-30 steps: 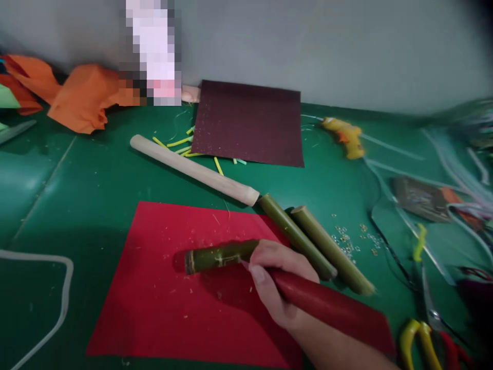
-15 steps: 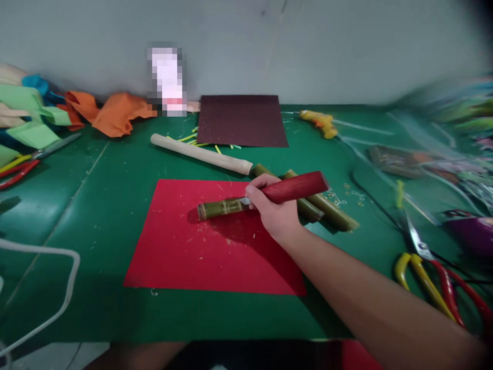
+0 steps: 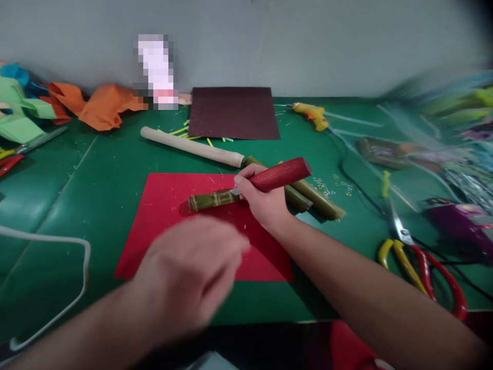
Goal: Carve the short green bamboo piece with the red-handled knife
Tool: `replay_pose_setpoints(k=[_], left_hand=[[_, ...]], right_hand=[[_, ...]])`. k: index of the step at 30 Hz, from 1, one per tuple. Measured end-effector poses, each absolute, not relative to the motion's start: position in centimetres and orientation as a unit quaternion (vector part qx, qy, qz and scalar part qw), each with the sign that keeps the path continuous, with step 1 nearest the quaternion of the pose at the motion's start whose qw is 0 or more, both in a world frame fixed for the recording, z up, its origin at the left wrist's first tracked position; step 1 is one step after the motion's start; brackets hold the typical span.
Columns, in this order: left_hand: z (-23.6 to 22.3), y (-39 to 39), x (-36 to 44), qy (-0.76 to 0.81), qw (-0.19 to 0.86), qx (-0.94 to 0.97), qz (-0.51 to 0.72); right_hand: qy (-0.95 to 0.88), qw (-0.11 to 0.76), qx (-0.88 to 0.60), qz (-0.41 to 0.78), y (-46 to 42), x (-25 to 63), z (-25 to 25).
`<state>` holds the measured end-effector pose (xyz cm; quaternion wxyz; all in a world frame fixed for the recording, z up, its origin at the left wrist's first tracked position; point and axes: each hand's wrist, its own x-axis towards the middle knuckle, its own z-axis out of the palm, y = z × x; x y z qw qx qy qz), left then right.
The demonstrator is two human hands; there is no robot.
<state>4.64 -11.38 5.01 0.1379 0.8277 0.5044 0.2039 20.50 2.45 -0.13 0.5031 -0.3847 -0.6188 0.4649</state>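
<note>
A right hand (image 3: pixel 269 205) closed around a red-handled knife (image 3: pixel 281 174) holds its blade at etched bamboo (image 3: pixel 206 202), best braced by the nearer left hand (image 3: pixel 192 264), its grip too blurred to tell.

No legible text or labels

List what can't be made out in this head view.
Head view:
Left hand: motion-blurred; its pose and whether it holds anything are unclear.
Carved bamboo piece: right end hidden by the right hand.
Carving knife: blade's base hidden by that hand.
Scissors at left: handles cut off by the frame.
</note>
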Motion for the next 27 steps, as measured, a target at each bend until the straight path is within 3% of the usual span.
replay_pose_setpoints(k=[2,6,9,15,27], left_hand=[[4.9,-7.6,4.6,0.55,0.073,0.802,0.22],[3.3,-3.4,5.0,0.587,0.063,0.797,0.127],[1.8,-2.5,4.7,0.577,0.054,0.805,0.13],[0.2,-1.3,3.4,0.556,0.131,0.786,0.236],[0.2,-1.0,3.5,0.559,0.17,0.772,0.251]], right_hand=[[-0.624,0.501,-0.387,0.458,2.4,20.6,0.0],[-0.631,0.507,-0.387,0.441,2.5,20.6,0.1],[-0.633,0.507,-0.395,0.432,2.6,20.5,0.0],[-0.632,0.505,-0.404,0.427,2.5,20.3,0.0],[-0.646,0.492,-0.399,0.426,2.2,20.6,0.1]])
